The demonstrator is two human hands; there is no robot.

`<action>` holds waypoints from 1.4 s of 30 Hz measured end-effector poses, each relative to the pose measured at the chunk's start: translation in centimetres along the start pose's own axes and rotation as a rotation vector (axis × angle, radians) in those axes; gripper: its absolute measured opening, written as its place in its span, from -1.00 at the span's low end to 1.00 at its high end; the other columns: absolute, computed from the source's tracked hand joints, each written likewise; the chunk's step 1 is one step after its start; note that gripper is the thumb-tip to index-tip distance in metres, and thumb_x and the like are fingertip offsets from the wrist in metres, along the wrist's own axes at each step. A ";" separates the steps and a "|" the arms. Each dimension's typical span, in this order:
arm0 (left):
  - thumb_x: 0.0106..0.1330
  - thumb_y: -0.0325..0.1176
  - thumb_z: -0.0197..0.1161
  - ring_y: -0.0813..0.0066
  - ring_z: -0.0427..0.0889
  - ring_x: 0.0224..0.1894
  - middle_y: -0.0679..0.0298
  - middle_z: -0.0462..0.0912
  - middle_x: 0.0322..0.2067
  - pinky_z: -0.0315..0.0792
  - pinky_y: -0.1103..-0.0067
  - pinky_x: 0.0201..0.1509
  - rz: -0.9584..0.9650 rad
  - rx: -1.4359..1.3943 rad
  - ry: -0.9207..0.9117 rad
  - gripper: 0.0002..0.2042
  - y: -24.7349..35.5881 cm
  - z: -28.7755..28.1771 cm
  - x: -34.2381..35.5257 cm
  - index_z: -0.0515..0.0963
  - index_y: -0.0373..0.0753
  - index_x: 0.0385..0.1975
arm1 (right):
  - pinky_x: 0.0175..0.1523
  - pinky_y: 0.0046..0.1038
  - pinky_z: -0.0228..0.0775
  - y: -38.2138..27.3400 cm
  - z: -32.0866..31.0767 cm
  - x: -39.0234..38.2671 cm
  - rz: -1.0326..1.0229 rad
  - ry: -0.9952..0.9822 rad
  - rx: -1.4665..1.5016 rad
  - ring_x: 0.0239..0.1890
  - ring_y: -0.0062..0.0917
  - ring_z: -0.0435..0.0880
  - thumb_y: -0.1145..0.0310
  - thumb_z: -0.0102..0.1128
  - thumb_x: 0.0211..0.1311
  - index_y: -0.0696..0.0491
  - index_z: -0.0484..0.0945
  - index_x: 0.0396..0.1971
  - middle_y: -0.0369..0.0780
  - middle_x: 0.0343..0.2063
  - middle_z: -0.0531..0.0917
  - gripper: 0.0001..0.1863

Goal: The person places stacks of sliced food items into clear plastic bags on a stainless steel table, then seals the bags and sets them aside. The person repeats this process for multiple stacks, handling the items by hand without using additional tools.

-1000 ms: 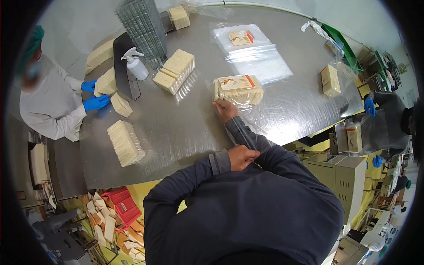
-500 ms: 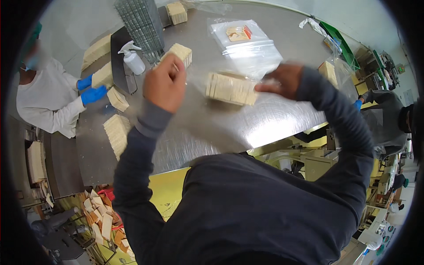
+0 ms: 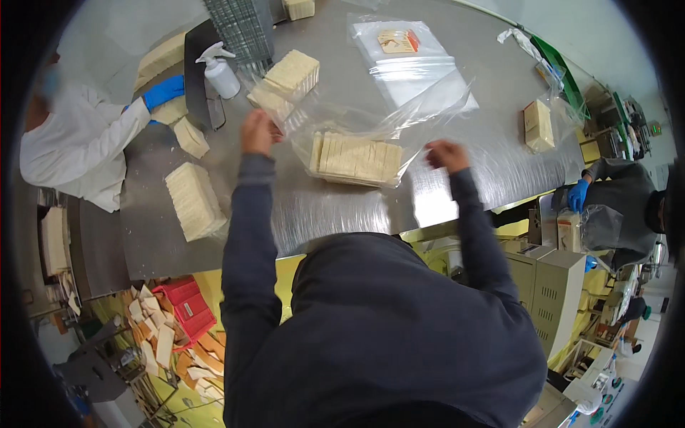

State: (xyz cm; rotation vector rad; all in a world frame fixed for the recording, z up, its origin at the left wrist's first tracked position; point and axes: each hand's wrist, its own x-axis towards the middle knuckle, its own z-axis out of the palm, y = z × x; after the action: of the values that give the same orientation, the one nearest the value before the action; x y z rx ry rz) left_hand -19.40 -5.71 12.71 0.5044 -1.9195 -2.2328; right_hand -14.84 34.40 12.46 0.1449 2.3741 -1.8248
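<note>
A clear plastic bag (image 3: 364, 121) lies on the metal table, with a row of thin cream-coloured slices (image 3: 360, 158) inside it. At the bag's left edge my left hand (image 3: 259, 133) is closed, fingertips pinching the film. My right hand (image 3: 447, 155) is to the right of the slices, its fingers curled together at the bag's right edge; the film between them is hard to make out. Beyond the bag lies a pile of flat clear bags (image 3: 428, 85) with a printed card (image 3: 398, 41) showing on top. Another block of slices (image 3: 289, 80) stands just beyond my left hand.
A white spray bottle (image 3: 220, 75) stands beside tall stacked metal trays (image 3: 241, 32). More slices (image 3: 194, 202) sit at the left, near a co-worker's blue-gloved hand (image 3: 164, 93). A packed block (image 3: 539, 127) is at the right. Below the table are a red crate (image 3: 187, 310) and loose pieces (image 3: 164, 342).
My left hand has come down to the bag's left edge. My right hand has drawn back from the slices, and the bag's film is now spread out. The view has shifted slightly.
</note>
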 end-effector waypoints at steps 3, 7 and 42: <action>0.20 -0.31 0.02 0.36 0.52 -0.60 0.16 0.55 -0.53 0.39 0.49 -0.59 -0.236 0.086 -0.167 -0.82 -11.3 1.1 4.8 0.50 -0.26 -0.36 | -0.45 -0.41 0.46 14.2 6.1 4.5 0.022 0.123 -0.342 -0.54 -0.42 0.60 0.18 0.04 0.13 0.13 0.55 -0.38 -0.16 -0.56 0.61 -0.70; 0.17 -0.21 0.02 0.21 0.55 -0.50 0.09 0.57 -0.49 0.42 0.42 -0.44 -0.014 0.640 -0.112 -0.74 -15.6 3.2 0.5 0.54 -0.26 -0.40 | -0.23 -0.38 0.42 17.9 8.1 0.6 0.339 -0.028 0.707 -0.21 -0.41 0.53 -0.10 -0.22 0.24 -0.01 0.31 0.05 -0.22 -0.09 0.51 -0.45; 0.34 -0.19 -0.09 0.57 0.46 -0.13 0.27 0.52 -0.17 0.32 0.62 0.01 -0.256 -0.115 -0.355 -0.63 -7.2 -7.8 -19.2 0.41 -0.35 -0.03 | -0.21 -0.55 0.26 3.2 9.8 -4.2 0.086 -0.434 0.656 -0.31 -0.69 0.37 0.33 -0.12 0.24 0.08 0.41 -0.40 -0.35 -0.42 0.40 -0.84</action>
State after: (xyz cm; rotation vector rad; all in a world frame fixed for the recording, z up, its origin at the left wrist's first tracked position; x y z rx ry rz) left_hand 1.95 -5.41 7.58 0.3737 -1.9596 -2.7377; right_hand -9.62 25.84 7.69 -0.0759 1.4145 -2.2396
